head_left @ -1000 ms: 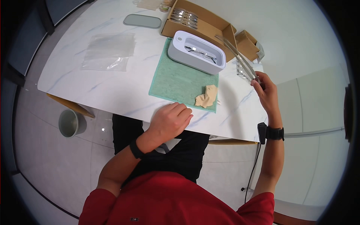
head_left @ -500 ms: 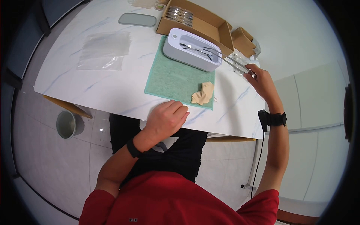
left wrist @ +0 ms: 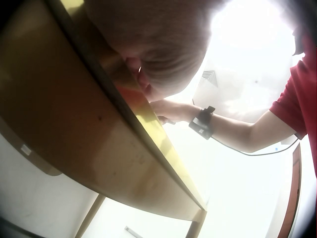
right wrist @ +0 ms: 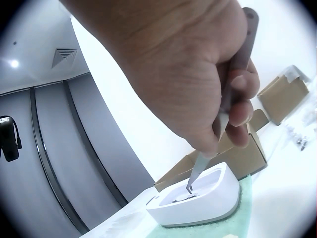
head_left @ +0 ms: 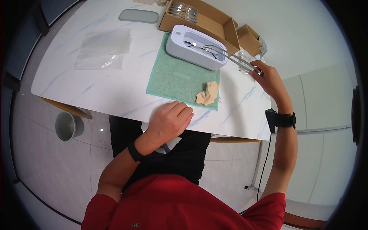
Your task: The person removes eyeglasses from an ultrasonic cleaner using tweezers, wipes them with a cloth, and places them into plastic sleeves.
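Tweezers between right-hand fingers

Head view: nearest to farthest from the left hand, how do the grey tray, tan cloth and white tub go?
From the left hand:
1. Tan cloth: green mat, near right.
2. White tub: far end of the mat.
3. Grey tray: far left, off the mat.

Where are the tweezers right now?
In the right wrist view, the tweezers, held in the right grip, slant down from the upper right to the white tub at lower centre, their tips at its opening.
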A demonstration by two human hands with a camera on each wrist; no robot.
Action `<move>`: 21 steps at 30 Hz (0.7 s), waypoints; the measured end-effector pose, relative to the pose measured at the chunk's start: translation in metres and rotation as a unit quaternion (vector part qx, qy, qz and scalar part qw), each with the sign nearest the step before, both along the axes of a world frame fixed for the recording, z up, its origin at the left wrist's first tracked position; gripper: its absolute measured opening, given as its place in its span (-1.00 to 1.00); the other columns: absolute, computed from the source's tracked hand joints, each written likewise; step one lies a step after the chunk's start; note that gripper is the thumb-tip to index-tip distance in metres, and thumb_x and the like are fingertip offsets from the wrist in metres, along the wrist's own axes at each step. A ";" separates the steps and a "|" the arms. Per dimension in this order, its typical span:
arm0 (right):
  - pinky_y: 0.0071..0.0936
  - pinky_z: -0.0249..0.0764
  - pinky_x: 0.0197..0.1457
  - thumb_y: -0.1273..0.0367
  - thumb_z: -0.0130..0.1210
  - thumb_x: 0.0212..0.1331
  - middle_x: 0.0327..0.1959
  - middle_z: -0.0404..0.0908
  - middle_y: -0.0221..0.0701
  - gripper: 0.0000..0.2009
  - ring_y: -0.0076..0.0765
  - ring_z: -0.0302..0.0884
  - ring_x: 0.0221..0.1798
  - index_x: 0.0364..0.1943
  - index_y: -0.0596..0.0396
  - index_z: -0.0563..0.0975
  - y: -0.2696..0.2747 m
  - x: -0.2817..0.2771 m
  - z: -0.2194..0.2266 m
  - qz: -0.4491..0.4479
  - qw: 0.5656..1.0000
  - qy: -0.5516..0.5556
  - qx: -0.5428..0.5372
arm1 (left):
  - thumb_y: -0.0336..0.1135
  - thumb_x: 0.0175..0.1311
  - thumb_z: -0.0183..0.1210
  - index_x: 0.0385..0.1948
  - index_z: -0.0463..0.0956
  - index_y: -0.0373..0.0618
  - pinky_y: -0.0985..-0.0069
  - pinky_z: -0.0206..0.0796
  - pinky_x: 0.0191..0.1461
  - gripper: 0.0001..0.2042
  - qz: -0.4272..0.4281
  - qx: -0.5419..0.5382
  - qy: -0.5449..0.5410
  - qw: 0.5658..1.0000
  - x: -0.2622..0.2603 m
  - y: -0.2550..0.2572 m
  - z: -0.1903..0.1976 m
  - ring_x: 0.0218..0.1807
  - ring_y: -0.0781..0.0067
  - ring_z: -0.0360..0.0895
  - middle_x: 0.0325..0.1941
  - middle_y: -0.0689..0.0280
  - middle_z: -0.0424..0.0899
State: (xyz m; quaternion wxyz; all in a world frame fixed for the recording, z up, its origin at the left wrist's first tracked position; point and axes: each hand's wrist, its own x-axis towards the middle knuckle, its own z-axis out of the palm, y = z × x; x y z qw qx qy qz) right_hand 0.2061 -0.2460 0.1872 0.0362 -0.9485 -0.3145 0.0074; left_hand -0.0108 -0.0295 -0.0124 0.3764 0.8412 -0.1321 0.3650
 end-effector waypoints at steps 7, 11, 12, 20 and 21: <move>-0.27 0.56 -0.16 0.31 0.26 0.26 -0.32 0.73 -0.08 -0.66 -0.04 0.69 -0.32 0.05 0.16 0.58 0.004 0.006 -0.003 0.014 1.000 -0.009 -0.013 | -0.48 0.09 0.33 -0.36 0.58 -0.16 0.36 0.43 -0.33 -0.88 0.001 0.002 0.001 1.000 -0.001 0.002 -0.004 -0.40 0.25 0.54 -0.41 0.28 0.56; -0.28 0.55 -0.17 0.31 0.26 0.26 -0.33 0.73 -0.10 -0.67 -0.07 0.70 -0.34 0.05 0.16 0.58 0.003 0.006 0.002 0.021 0.999 -0.013 -0.021 | -0.47 0.10 0.32 -0.37 0.58 -0.16 0.37 0.42 -0.33 -0.89 -0.001 0.006 -0.004 1.000 0.000 0.002 -0.006 -0.40 0.26 0.53 -0.41 0.28 0.55; -0.33 0.50 -0.22 0.33 0.25 0.27 -0.38 0.69 -0.17 -0.69 -0.21 0.59 -0.39 0.04 0.17 0.57 0.002 0.006 0.003 0.021 1.000 -0.012 -0.018 | -0.47 0.10 0.32 -0.37 0.58 -0.16 0.37 0.42 -0.33 -0.89 -0.002 0.006 -0.003 1.000 0.001 0.001 -0.006 -0.40 0.26 0.53 -0.41 0.28 0.55; -0.37 0.45 -0.26 0.35 0.23 0.30 -0.42 0.66 -0.23 -0.71 -0.33 0.47 -0.46 0.04 0.17 0.56 0.007 0.000 0.013 0.025 0.999 -0.005 -0.035 | -0.48 0.09 0.33 -0.36 0.58 -0.17 0.36 0.44 -0.32 -0.88 -0.004 -0.002 -0.003 1.000 0.000 0.001 -0.005 -0.39 0.24 0.55 -0.41 0.27 0.56; -0.34 0.48 -0.24 0.34 0.24 0.28 -0.39 0.69 -0.19 -0.71 -0.25 0.55 -0.43 0.03 0.15 0.58 0.011 -0.002 0.014 0.018 0.999 -0.006 -0.039 | -0.48 0.09 0.33 -0.36 0.58 -0.17 0.36 0.44 -0.32 -0.88 -0.005 -0.002 -0.003 1.000 0.000 0.001 -0.004 -0.39 0.24 0.55 -0.41 0.27 0.56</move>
